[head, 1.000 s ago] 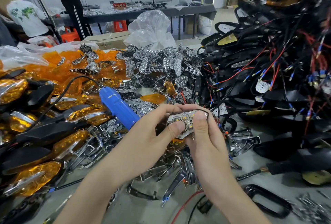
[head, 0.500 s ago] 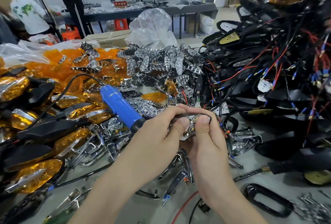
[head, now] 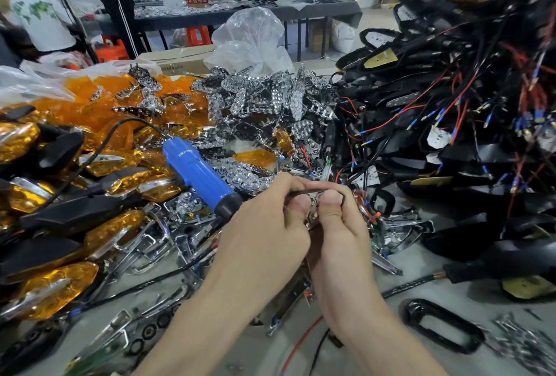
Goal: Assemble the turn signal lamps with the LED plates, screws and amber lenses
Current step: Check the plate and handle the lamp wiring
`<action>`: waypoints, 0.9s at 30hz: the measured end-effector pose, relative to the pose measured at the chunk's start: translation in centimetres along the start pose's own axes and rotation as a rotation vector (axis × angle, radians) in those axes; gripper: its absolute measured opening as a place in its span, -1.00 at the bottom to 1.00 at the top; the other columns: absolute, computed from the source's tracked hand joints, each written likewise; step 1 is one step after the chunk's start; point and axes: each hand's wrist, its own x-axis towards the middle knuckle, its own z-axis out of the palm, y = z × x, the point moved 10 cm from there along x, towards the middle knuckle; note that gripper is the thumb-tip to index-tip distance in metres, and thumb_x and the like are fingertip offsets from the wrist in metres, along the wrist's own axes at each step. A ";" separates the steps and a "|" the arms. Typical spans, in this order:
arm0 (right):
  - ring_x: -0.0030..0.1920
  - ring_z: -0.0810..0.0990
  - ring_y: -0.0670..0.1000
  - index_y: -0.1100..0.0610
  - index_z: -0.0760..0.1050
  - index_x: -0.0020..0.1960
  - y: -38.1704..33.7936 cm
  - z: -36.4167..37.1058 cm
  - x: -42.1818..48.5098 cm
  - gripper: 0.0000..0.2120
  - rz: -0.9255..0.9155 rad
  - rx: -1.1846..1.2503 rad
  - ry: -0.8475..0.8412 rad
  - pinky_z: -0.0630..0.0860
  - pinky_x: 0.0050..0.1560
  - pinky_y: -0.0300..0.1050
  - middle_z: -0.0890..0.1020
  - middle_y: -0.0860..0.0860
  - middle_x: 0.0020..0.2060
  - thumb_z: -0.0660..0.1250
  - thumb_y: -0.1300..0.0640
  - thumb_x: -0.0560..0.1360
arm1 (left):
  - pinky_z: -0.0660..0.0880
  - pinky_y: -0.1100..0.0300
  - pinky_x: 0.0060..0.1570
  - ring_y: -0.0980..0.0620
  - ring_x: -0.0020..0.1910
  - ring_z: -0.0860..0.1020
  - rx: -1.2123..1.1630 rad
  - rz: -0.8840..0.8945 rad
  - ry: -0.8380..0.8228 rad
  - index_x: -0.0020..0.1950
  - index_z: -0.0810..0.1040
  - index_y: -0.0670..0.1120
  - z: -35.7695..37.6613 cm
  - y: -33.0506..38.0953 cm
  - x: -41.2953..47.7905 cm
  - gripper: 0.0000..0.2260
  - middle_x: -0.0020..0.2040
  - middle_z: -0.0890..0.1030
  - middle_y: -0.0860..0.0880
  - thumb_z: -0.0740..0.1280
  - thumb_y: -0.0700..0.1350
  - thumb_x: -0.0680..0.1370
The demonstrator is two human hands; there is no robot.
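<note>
Both hands meet at the middle of the desk, just above its near half. The left hand and the right hand pinch one small chrome LED plate between them. The two thumbs press side by side on its near face and the fingers curl over its far edge. A thin black rim runs along the top of the plate under the fingertips. Most of the plate is hidden by the thumbs, so how it sits inside the rim cannot be told.

Just left of the left hand lies a blue electric screwdriver, its dark tip end close to the knuckles and its black cord arching away to the far left. Far left of it spreads a heap of loose amber lenses. Finished lamps with amber faces and black bodies are stacked along the left edge. A mound of chrome reflector plates fills the far middle, with a clear plastic bag behind it. The right side holds a tall tangle of black housings trailing red and black wires. At the near right a black oval ring lies flat on the desk, and small screws are scattered just beside it.
</note>
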 end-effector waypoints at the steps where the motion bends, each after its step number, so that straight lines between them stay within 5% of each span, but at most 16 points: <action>1: 0.08 0.73 0.02 0.02 0.60 0.22 -0.2 0.0 0.1 -0.75 0.009 -0.005 -0.009 0.66 -0.14 -0.17 0.72 0.01 0.12 0.18 -0.03 0.74 | 0.50 0.09 -0.25 0.20 -0.34 0.55 0.000 0.002 -0.023 0.04 0.47 0.29 0.0 0.0 0.2 -0.88 -0.25 0.63 0.18 0.17 0.10 0.60; 4: -0.04 0.74 -0.08 0.05 0.61 0.17 -0.5 0.2 0.1 -0.75 0.041 -0.012 -0.023 0.64 -0.22 -0.25 0.74 -0.04 0.03 0.18 -0.01 0.74 | 0.47 0.20 -0.29 0.25 -0.34 0.54 -0.103 -0.017 -0.131 0.02 0.56 0.25 -0.2 -0.4 0.7 -0.85 -0.16 0.65 0.26 0.21 0.07 0.67; 7: -0.05 0.75 -0.03 0.08 0.60 0.12 -1.0 0.6 -0.2 -0.72 0.077 0.058 -0.019 0.66 -0.21 -0.17 0.75 -0.02 0.01 0.15 -0.02 0.74 | 0.61 0.13 -0.01 0.21 -0.11 0.66 -0.239 -0.079 -0.241 0.18 0.55 0.23 -0.5 -1.0 0.5 -0.83 -0.04 0.69 0.23 0.20 0.09 0.67; 14: -0.13 0.76 0.12 0.08 0.46 0.10 -2.8 -2.3 1.5 -0.72 0.141 0.342 0.148 0.72 -0.17 0.07 0.75 0.08 -0.06 0.07 -0.07 0.74 | 0.63 0.00 -0.04 0.17 -0.22 0.65 -0.010 -0.146 -0.494 0.21 0.44 0.27 -0.5 -3.4 -0.6 -0.83 -0.09 0.68 0.14 0.23 0.17 0.62; 18: -0.28 0.67 0.13 0.13 0.44 0.11 -3.4 -2.9 1.8 -0.72 0.123 0.497 0.208 0.68 -0.14 0.07 0.67 0.12 -0.18 0.11 -0.07 0.73 | 0.52 0.16 -0.31 0.18 -0.37 0.52 0.007 -0.014 -0.422 0.03 0.54 0.26 -0.9 -2.5 0.1 -0.92 -0.20 0.65 0.13 0.25 0.13 0.62; 27: -0.33 0.65 0.07 0.10 0.52 -0.10 -4.0 -3.9 2.3 -0.72 0.148 0.789 0.235 0.65 -0.25 -0.05 0.59 0.08 -0.27 0.24 -0.04 0.68 | 0.36 0.37 -0.42 0.21 -0.48 0.39 0.033 0.124 -0.372 0.01 0.51 0.25 2.0 0.1 -0.6 -0.88 -0.38 0.56 0.13 0.21 0.20 0.60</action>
